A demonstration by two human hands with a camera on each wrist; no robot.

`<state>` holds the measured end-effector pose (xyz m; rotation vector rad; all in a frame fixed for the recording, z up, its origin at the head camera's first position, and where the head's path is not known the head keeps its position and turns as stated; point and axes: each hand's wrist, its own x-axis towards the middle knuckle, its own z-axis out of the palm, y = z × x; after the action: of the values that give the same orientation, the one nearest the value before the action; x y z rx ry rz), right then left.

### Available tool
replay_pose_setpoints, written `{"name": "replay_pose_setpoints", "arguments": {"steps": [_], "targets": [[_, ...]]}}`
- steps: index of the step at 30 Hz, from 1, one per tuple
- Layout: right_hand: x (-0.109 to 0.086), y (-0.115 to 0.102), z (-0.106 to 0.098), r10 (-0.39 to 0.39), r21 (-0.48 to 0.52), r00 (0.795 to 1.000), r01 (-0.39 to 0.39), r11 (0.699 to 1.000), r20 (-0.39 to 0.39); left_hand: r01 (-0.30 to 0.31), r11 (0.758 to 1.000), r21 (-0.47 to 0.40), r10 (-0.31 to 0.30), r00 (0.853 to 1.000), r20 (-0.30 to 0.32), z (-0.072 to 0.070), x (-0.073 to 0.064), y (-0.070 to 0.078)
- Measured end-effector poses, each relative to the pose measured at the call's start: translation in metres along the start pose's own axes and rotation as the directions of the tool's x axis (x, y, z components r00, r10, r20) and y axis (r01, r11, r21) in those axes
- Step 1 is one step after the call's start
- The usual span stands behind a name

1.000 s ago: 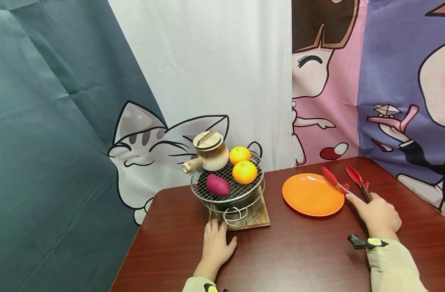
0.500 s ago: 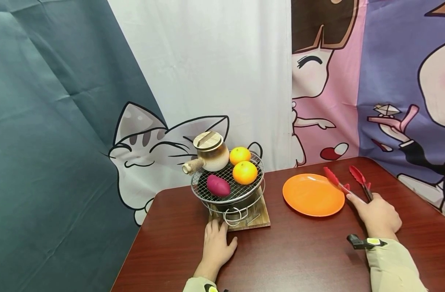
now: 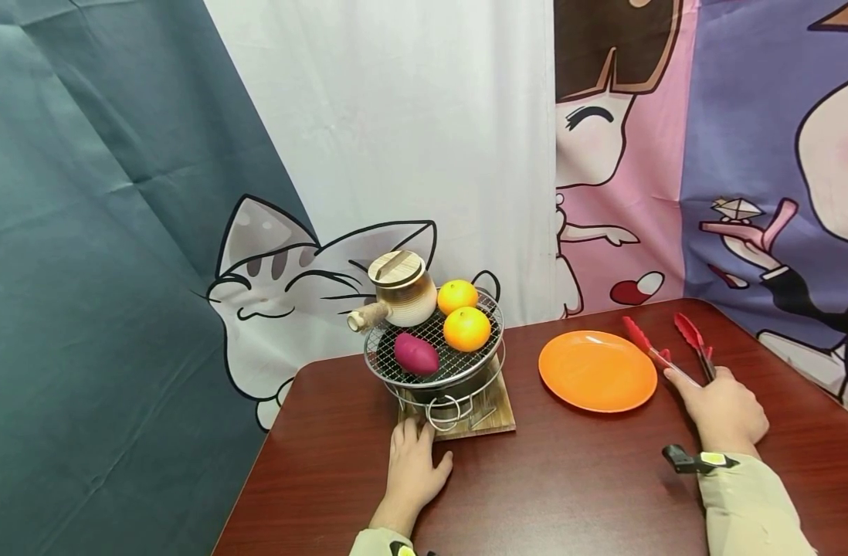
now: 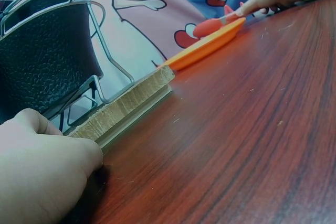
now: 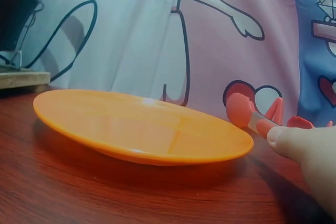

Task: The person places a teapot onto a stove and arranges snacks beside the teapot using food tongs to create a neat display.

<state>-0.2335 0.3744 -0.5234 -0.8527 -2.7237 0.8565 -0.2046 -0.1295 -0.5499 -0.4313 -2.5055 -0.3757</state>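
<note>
My right hand [image 3: 726, 413] grips a pair of tongs [image 3: 656, 351] with red tips, their arms spread apart just right of an orange plate [image 3: 598, 372]. In the right wrist view the thumb [image 5: 294, 142] lies along the tongs' near arm. My left hand [image 3: 413, 467] rests at the front left edge of a wooden board [image 3: 493, 409], fingers extended and thumb spread away. On that board stands a round tabletop grill [image 3: 434, 392]. Its mesh bears a purple sweet potato [image 3: 415, 354], two oranges [image 3: 467, 329] and a lidded clay pot [image 3: 408, 297] with a side handle.
The reddish-brown table [image 3: 570, 479] carries everything. Behind it hangs a cartoon-printed cloth [image 3: 466, 154], close to the table's back edge. The pot's handle [image 3: 368, 315] juts out left past the mesh. Wire loops [image 3: 446, 413] stick out at the grill's front.
The tongs have shifted slightly to the right, their left tip moving from over the plate's rim to beside it. The left hand, grill and food stay in place.
</note>
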Motion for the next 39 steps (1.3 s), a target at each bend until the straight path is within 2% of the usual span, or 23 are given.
{"name": "replay_pose_setpoints", "arguments": {"steps": [8,19,25,33,39], "targets": [[0.002,-0.002,0.001,0.014,-0.033,1.000,-0.013,0.999,0.014,-0.020,1.000,-0.002,0.020,0.999,-0.036,0.002,-0.001,-0.001],[-0.001,-0.005,0.006,-0.007,-0.068,1.000,0.007,0.998,0.014,-0.002,1.000,0.009,0.002,1.000,-0.021,-0.001,-0.002,0.000],[-0.001,-0.004,0.005,-0.021,-0.073,1.000,0.021,0.997,-0.002,-0.014,1.000,0.015,0.015,1.000,-0.024,0.001,-0.001,-0.001],[0.005,0.000,0.010,-0.060,-0.074,0.998,0.058,0.996,-0.028,-0.010,1.000,0.002,0.010,1.000,-0.016,0.000,0.000,0.000],[0.012,-0.002,0.012,-0.117,-0.087,0.991,0.111,0.990,-0.067,-0.004,1.000,0.002,0.004,1.000,-0.014,-0.002,0.001,0.001]]}}
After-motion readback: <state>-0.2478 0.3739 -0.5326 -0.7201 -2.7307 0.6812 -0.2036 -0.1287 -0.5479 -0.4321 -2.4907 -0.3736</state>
